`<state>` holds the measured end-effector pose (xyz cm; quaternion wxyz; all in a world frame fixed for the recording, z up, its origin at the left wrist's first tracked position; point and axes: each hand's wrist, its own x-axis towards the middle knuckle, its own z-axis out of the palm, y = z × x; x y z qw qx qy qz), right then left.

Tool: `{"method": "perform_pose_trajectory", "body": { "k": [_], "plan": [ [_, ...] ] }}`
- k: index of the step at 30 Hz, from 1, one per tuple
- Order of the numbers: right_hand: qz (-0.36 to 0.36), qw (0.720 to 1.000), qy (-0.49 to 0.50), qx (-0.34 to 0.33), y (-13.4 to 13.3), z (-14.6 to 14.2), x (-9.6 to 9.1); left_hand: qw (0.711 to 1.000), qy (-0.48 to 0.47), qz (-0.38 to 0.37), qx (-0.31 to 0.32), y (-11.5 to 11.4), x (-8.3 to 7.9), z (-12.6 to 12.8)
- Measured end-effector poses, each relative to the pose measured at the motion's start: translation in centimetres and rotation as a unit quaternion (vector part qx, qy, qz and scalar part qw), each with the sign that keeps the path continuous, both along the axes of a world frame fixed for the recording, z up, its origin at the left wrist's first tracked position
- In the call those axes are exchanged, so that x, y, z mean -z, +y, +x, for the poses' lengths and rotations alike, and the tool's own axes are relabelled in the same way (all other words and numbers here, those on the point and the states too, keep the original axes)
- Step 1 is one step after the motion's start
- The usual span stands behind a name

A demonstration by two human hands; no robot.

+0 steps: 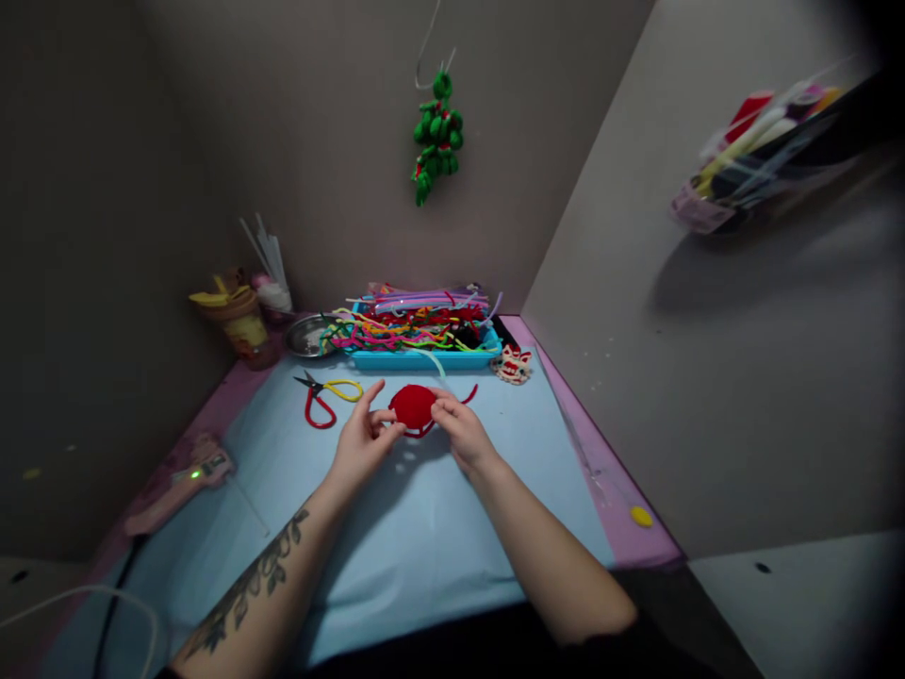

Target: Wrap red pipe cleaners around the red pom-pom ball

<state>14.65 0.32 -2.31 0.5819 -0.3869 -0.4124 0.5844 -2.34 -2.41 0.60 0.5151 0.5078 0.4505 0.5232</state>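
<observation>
Both hands hold a red fuzzy round piece (414,405) made of pipe cleaner, just above the light blue mat (396,528). My left hand (364,436) pinches its left edge with thumb and a finger, the index finger raised. My right hand (459,426) grips its right side with curled fingers. A loose red pipe-cleaner end (470,394) trails from the piece to the right.
A blue tray (424,358) of many coloured pipe cleaners sits behind the hands. Red and yellow scissors (323,394) lie to the left, a pink glue gun (180,483) at the far left edge. A metal dish (307,335), a cup (244,325), and a small red-white figure (514,364) stand nearby.
</observation>
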Motion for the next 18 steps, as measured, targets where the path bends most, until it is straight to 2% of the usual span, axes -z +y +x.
{"method": "perform_pose_trajectory", "body": {
  "k": [2, 4, 5, 9, 13, 18],
  "plan": [
    [-0.059, 0.994, 0.089, -0.001, 0.3, -0.1, 0.3, 0.997, -0.007, 0.024, -0.070, 0.2, 0.3, 0.0],
    [-0.109, 0.984, 0.139, 0.001, 0.5, 0.0, 0.6, 0.992, -0.034, 0.024, -0.119, 0.4, 0.8, 0.1],
    [-0.123, 0.982, 0.145, 0.001, 0.6, 0.0, 0.7, 0.991, -0.051, 0.009, -0.122, 0.4, 1.1, 0.2],
    [-0.144, 0.976, 0.163, -0.024, 0.3, -0.4, 1.1, 0.985, -0.132, -0.101, -0.042, 0.2, 1.9, 1.5],
    [-0.153, 0.971, 0.176, -0.045, -0.4, -1.3, 1.1, 0.980, -0.161, -0.106, -0.056, -0.1, 1.9, 2.2],
    [-0.145, 0.970, 0.189, -0.041, -0.6, -1.6, 1.0, 0.987, -0.109, -0.094, -0.066, 0.0, 2.1, 2.0]
  ]
}}
